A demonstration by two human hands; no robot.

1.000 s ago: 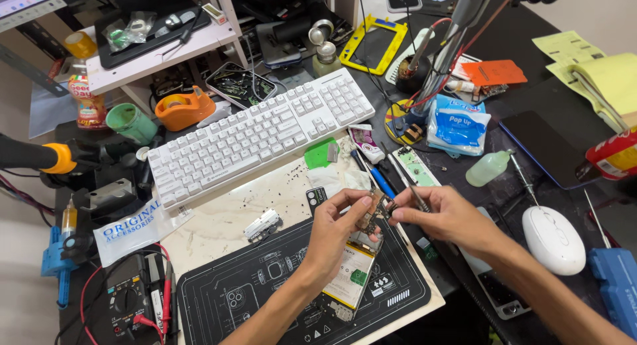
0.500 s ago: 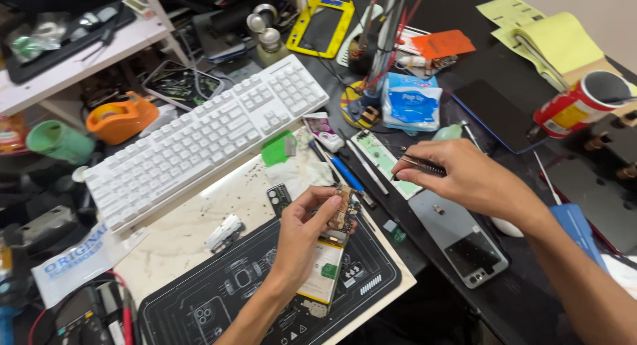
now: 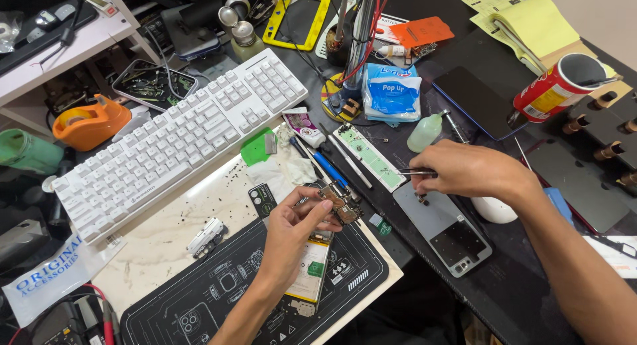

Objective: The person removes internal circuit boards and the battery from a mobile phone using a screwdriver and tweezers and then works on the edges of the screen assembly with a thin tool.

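The left hand (image 3: 292,229) pinches a small circuit board (image 3: 340,202) above the opened phone (image 3: 310,272) on the dark mat (image 3: 219,298); the right hand (image 3: 468,172) grips tweezers (image 3: 415,173) over the grey back cover (image 3: 448,229) to the right. A slip could drop the board or scratch it with the tweezer tips. Room is tight: tools (image 3: 332,166) lie just far of the board, and the mat's near edge is close.

The right hand (image 3: 474,172) covers most of the thin metal tweezers (image 3: 415,173), so its grip is unclear. The opened phone body (image 3: 312,272) lies partly hidden under the left hand (image 3: 292,232). The small brown circuit board (image 3: 340,203) shows details too fine to tell.
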